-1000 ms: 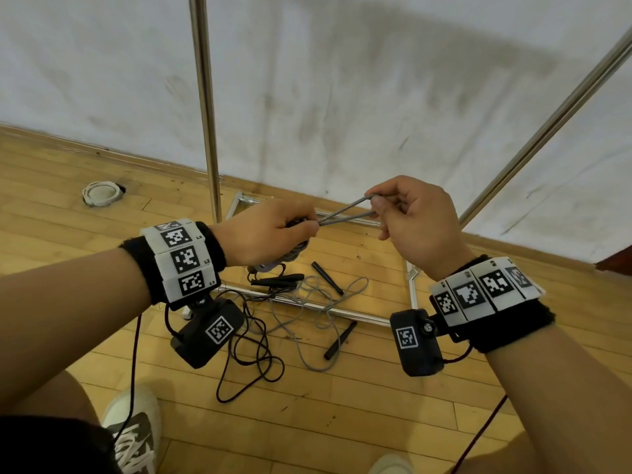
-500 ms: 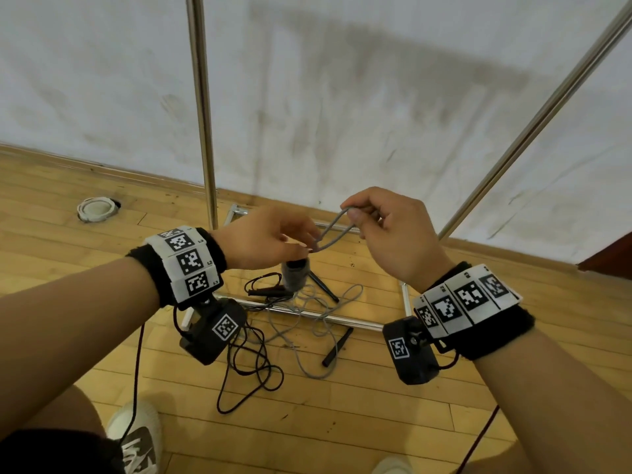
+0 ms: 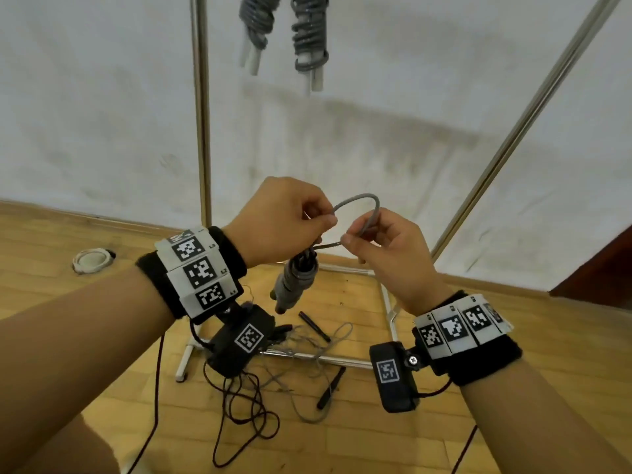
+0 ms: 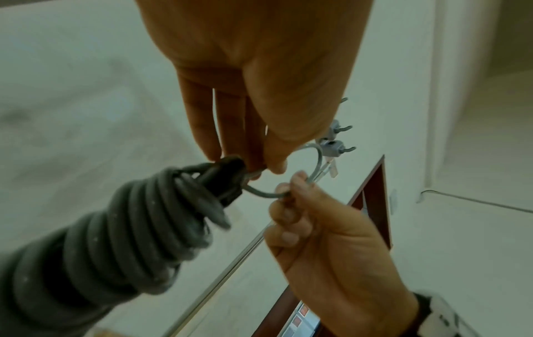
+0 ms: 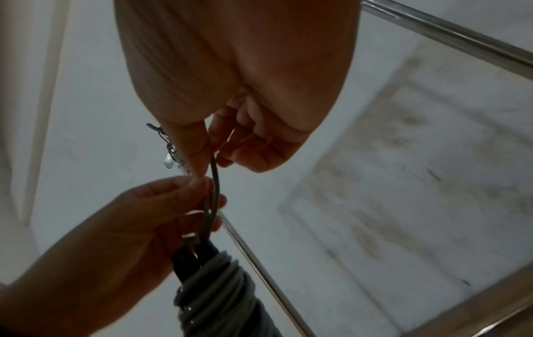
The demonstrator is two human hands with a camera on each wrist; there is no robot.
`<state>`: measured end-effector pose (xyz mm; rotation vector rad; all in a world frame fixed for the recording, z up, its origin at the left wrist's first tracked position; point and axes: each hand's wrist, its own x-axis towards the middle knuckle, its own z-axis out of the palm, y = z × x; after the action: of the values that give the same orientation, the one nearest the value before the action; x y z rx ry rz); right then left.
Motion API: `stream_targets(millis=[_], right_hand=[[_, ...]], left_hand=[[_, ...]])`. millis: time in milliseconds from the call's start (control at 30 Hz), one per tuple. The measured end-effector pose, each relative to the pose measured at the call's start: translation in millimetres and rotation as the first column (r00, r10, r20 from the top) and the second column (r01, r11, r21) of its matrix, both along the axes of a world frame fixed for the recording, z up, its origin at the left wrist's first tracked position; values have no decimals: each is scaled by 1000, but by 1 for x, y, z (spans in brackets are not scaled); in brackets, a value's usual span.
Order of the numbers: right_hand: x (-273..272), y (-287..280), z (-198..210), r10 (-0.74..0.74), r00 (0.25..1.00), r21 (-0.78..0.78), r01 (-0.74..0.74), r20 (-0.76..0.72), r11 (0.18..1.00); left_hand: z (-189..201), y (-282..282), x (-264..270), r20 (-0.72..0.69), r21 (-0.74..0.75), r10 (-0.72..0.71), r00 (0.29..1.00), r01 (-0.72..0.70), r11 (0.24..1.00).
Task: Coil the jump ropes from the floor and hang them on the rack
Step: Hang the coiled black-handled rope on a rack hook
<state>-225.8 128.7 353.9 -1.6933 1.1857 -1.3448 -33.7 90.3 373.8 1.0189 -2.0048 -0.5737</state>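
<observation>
A grey jump rope, coiled tight round its handles into a bundle (image 3: 295,282), hangs below my left hand (image 3: 319,217). That hand pinches the rope just above the bundle. A free loop of the same rope (image 3: 362,200) arches up between my hands. My right hand (image 3: 354,236) pinches the loop's other side between thumb and forefinger. In the left wrist view the bundle (image 4: 115,239) fills the lower left. In the right wrist view the loop (image 5: 215,182) runs down into the bundle (image 5: 213,285). Two coiled ropes (image 3: 256,25) (image 3: 309,35) hang from the rack above.
The rack's upright poles (image 3: 201,131) (image 3: 523,131) stand against the white wall, its base frame (image 3: 388,302) on the wooden floor. Loose grey rope (image 3: 318,371) and black rope (image 3: 246,415) with black handles lie tangled on the floor below. Spare hooks (image 4: 334,141) sit on the rack bar.
Both hands have risen with the bundle, and the pinched rope has opened from a flat strand into a round loop. The view has tilted up, bringing the hung ropes into sight.
</observation>
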Motion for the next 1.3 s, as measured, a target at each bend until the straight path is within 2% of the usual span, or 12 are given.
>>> stream_targets(millis=[233, 500, 633, 833, 1000, 1133, 1300], right_hand=[[2, -27, 71, 26, 999, 45, -28, 37, 999], [-7, -59, 171, -9, 999, -97, 12, 34, 995], [-6, -81, 218, -45, 998, -203, 54, 48, 978], [-4, -119, 280, -116, 985, -296, 149, 126, 943], [-6, -150, 296, -185, 972, -291, 220, 144, 931], [-14, -167, 276, -242, 970, -269, 242, 35, 932], [-14, -175, 261, -254, 967, -348, 233, -15, 908]], left_hand=[[77, -25, 7, -105, 87, -36, 994, 46, 995], [167, -54, 5, -291, 129, -32, 956, 72, 989], [213, -71, -3, -394, 74, 5, 919, 26, 997], [271, -99, -18, -459, -118, 19, 888, -83, 990], [289, -124, -35, -434, -163, 53, 899, -136, 977], [271, -142, -38, -292, -155, 118, 949, -169, 973], [258, -147, -42, -284, -152, 113, 952, -161, 975]])
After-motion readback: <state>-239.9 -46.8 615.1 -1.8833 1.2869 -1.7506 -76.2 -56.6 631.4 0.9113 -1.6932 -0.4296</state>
